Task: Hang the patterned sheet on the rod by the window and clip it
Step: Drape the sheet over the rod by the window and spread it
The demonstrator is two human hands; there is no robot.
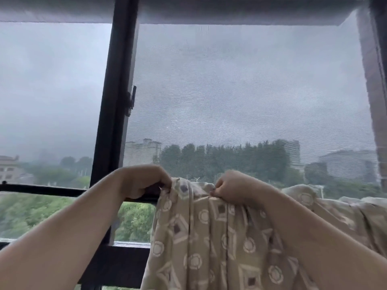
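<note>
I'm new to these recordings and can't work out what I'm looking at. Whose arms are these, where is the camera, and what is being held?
There is no machine here: a person works with bare hands, and the single picture comes from a wide-angle camera worn on their head, so you see their own arms reaching forward. The left hand and right hand each pinch the top edge of a beige patterned sheet. The sheet is draped over a black rod that runs across in front of the window; part of it is bunched up further right. The window has a mesh screen, with trees and buildings outside. I can see no clip on the sheet yet.
</note>
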